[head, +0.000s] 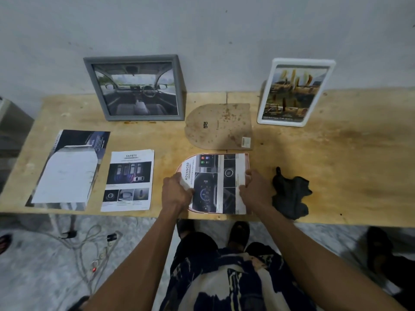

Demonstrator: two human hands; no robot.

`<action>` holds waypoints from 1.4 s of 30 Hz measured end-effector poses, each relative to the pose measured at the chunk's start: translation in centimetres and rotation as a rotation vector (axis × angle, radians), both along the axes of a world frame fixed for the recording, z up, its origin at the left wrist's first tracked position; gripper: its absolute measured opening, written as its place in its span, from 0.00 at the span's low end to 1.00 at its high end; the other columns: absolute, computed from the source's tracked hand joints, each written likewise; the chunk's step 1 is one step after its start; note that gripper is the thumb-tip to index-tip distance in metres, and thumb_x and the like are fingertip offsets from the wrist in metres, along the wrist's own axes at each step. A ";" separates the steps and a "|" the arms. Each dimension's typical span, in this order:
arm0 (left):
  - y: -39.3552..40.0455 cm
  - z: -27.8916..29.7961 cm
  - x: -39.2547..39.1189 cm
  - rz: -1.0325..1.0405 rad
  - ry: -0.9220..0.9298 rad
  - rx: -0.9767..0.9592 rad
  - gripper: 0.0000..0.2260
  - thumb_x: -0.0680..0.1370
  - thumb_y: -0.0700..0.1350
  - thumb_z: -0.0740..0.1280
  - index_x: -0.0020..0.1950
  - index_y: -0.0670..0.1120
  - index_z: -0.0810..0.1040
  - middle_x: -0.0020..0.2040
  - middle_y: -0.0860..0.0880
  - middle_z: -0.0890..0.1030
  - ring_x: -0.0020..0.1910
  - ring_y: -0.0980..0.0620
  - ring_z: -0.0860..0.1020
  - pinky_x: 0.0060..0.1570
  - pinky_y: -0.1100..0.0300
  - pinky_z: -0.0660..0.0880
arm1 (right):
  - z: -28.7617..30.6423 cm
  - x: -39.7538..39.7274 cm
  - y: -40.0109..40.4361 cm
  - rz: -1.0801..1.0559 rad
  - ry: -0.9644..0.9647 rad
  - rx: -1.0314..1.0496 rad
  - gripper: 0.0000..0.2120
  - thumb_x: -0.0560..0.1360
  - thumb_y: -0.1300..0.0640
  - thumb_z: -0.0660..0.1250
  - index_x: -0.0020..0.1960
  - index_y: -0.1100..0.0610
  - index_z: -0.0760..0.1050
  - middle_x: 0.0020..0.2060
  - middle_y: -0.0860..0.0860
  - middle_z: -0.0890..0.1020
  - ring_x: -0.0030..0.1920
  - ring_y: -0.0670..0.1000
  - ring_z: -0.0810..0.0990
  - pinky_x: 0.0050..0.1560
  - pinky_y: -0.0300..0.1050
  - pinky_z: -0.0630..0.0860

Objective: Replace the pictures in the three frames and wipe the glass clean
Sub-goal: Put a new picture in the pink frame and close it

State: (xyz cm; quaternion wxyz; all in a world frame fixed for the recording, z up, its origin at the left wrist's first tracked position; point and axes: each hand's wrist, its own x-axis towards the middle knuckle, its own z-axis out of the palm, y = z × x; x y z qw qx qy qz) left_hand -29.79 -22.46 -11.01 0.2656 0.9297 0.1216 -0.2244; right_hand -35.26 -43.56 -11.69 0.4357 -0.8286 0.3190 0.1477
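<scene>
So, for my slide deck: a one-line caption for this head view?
Both hands fit a printed page into an arch-shaped frame, its backing board set aside.

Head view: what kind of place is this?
Probably a plain room at home or a makeshift workspace, not a shop: a bare plywood table against an unpainted grey wall, and loose white cables on a speckled concrete floor.

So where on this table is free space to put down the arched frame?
Bare wood lies right of the black cloth, below the white frame. The left side is crowded with the booklet and safety sheet; the backing board fills the middle.
</scene>
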 end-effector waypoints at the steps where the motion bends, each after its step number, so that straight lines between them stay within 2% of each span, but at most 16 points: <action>1: 0.1 -0.2 0.0 -0.024 0.004 0.016 0.27 0.72 0.46 0.77 0.68 0.41 0.73 0.61 0.39 0.74 0.57 0.40 0.76 0.53 0.55 0.73 | -0.1 0.0 -0.1 0.007 0.002 -0.021 0.17 0.76 0.64 0.64 0.63 0.55 0.69 0.60 0.53 0.79 0.47 0.48 0.74 0.40 0.41 0.69; 4: 0.2 -0.9 -0.1 -0.101 0.020 0.082 0.29 0.71 0.50 0.77 0.67 0.43 0.71 0.61 0.41 0.72 0.60 0.40 0.73 0.60 0.50 0.73 | -0.2 0.1 -0.1 0.068 0.020 -0.109 0.13 0.76 0.62 0.64 0.59 0.53 0.69 0.58 0.52 0.77 0.47 0.50 0.74 0.38 0.42 0.68; 7: 0.4 -1.2 -0.6 -0.133 -0.023 0.133 0.34 0.71 0.52 0.76 0.71 0.45 0.67 0.64 0.42 0.69 0.64 0.40 0.69 0.61 0.46 0.73 | -0.7 -0.3 0.0 0.153 0.016 -0.207 0.23 0.76 0.60 0.65 0.69 0.53 0.66 0.64 0.54 0.70 0.56 0.54 0.72 0.45 0.47 0.71; 8: 0.4 -1.3 -0.8 -0.155 -0.044 0.155 0.35 0.71 0.54 0.76 0.74 0.46 0.65 0.66 0.42 0.67 0.66 0.40 0.67 0.62 0.45 0.72 | -0.8 -0.5 0.0 0.191 0.002 -0.247 0.26 0.76 0.59 0.65 0.72 0.51 0.64 0.66 0.53 0.68 0.61 0.54 0.70 0.50 0.49 0.72; 11: 0.5 -1.3 -1.0 -0.243 -0.044 0.185 0.37 0.73 0.58 0.74 0.77 0.51 0.63 0.74 0.43 0.61 0.71 0.40 0.61 0.64 0.43 0.71 | -0.9 -1.1 0.1 0.399 -0.048 -0.386 0.28 0.78 0.51 0.65 0.76 0.47 0.60 0.74 0.51 0.62 0.70 0.55 0.59 0.65 0.51 0.65; 14: 0.3 -1.3 -0.9 -0.317 -0.005 0.217 0.35 0.75 0.59 0.72 0.78 0.53 0.62 0.76 0.44 0.57 0.72 0.40 0.59 0.63 0.44 0.70 | -1.2 -1.3 0.1 0.557 0.037 -0.423 0.28 0.80 0.41 0.58 0.78 0.44 0.56 0.79 0.49 0.53 0.76 0.59 0.50 0.71 0.57 0.59; 17: 0.2 -1.2 -0.9 -0.339 0.006 0.237 0.34 0.76 0.59 0.71 0.78 0.53 0.61 0.76 0.45 0.56 0.72 0.40 0.58 0.63 0.43 0.70 | -1.6 -1.3 0.1 0.620 0.090 -0.415 0.28 0.81 0.40 0.55 0.78 0.44 0.54 0.79 0.47 0.50 0.77 0.60 0.47 0.71 0.59 0.58; 23: 0.1 -1.4 -1.0 -0.322 0.020 0.230 0.36 0.75 0.59 0.71 0.78 0.53 0.61 0.76 0.45 0.55 0.73 0.40 0.57 0.63 0.42 0.70 | -1.3 -1.1 -0.1 0.611 0.066 -0.416 0.28 0.79 0.47 0.62 0.76 0.45 0.56 0.78 0.47 0.52 0.76 0.59 0.49 0.68 0.59 0.62; 27: -0.1 -1.3 -1.0 -0.252 -0.005 0.174 0.37 0.73 0.60 0.73 0.77 0.51 0.63 0.76 0.46 0.57 0.73 0.41 0.58 0.64 0.42 0.69 | -1.0 -0.2 -0.1 0.580 0.031 -0.389 0.26 0.77 0.44 0.64 0.73 0.46 0.62 0.74 0.50 0.58 0.73 0.57 0.53 0.65 0.57 0.64; 30: -0.3 -1.3 -0.2 -0.149 -0.085 0.127 0.35 0.72 0.64 0.71 0.73 0.49 0.67 0.72 0.46 0.64 0.70 0.42 0.63 0.62 0.42 0.70 | -0.6 1.4 -0.4 0.449 -0.018 -0.351 0.23 0.77 0.46 0.65 0.70 0.48 0.66 0.68 0.51 0.65 0.68 0.55 0.60 0.60 0.52 0.68; 32: -0.5 -1.3 1.1 -0.103 -0.123 0.088 0.34 0.72 0.64 0.70 0.72 0.47 0.68 0.70 0.45 0.67 0.69 0.42 0.64 0.62 0.42 0.70 | -0.4 2.9 -0.9 0.339 -0.050 -0.324 0.22 0.77 0.47 0.64 0.69 0.50 0.67 0.66 0.53 0.68 0.67 0.56 0.62 0.60 0.51 0.68; 36: -0.8 -1.3 6.1 -0.085 -0.100 0.025 0.32 0.74 0.63 0.70 0.72 0.45 0.70 0.70 0.43 0.71 0.69 0.41 0.67 0.65 0.45 0.70 | -0.7 6.0 -2.2 0.130 -0.025 -0.228 0.22 0.77 0.51 0.65 0.68 0.55 0.68 0.64 0.58 0.70 0.65 0.60 0.65 0.62 0.51 0.65; 39: -1.3 -1.5 10.3 -0.032 -0.060 -0.093 0.34 0.74 0.61 0.72 0.72 0.43 0.70 0.69 0.42 0.74 0.68 0.40 0.71 0.66 0.45 0.73 | -1.4 8.7 -3.1 0.063 -0.011 -0.200 0.22 0.76 0.52 0.64 0.67 0.58 0.70 0.63 0.58 0.74 0.64 0.60 0.71 0.61 0.50 0.68; 42: -2.2 -1.4 13.6 -0.002 -0.021 -0.147 0.32 0.75 0.56 0.74 0.73 0.41 0.69 0.63 0.47 0.77 0.61 0.46 0.76 0.60 0.56 0.74 | -1.7 11.1 -3.5 -0.013 0.000 -0.195 0.21 0.73 0.51 0.63 0.63 0.59 0.72 0.56 0.59 0.78 0.56 0.61 0.77 0.55 0.53 0.77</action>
